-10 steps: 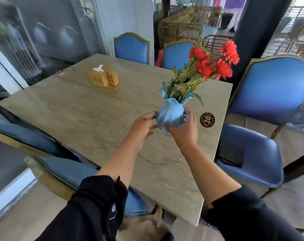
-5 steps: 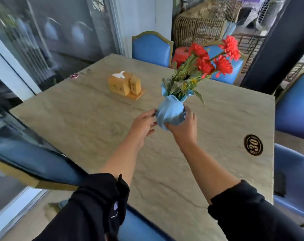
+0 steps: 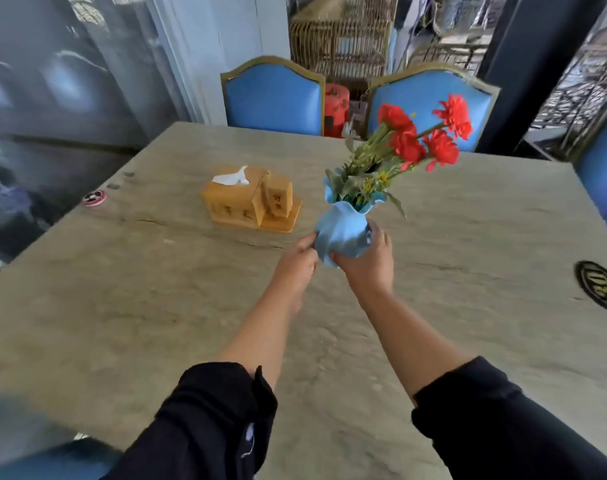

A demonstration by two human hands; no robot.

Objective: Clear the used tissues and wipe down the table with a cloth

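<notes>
A light blue ruffled vase [image 3: 342, 230] with red flowers [image 3: 423, 136] is held over the middle of the beige stone table [image 3: 156, 306]. My right hand [image 3: 368, 261] grips the vase's lower right side. My left hand [image 3: 297, 261] touches the vase's left side with its fingertips. The vase leans a little to the right. A wooden tissue box [image 3: 238, 199] with a white tissue sticking out stands just left of the vase. No loose tissues or cloth show on the table.
Two blue chairs [image 3: 274, 95] stand at the table's far edge, another at the right. A round black number plate [image 3: 600, 285] lies near the right edge. A small red and white disc [image 3: 94, 197] lies at the far left. Wicker furniture stands beyond.
Both hands have carried the vase from near the number plate toward the table's middle, closer to the tissue box. The view has swung to face the far chairs.
</notes>
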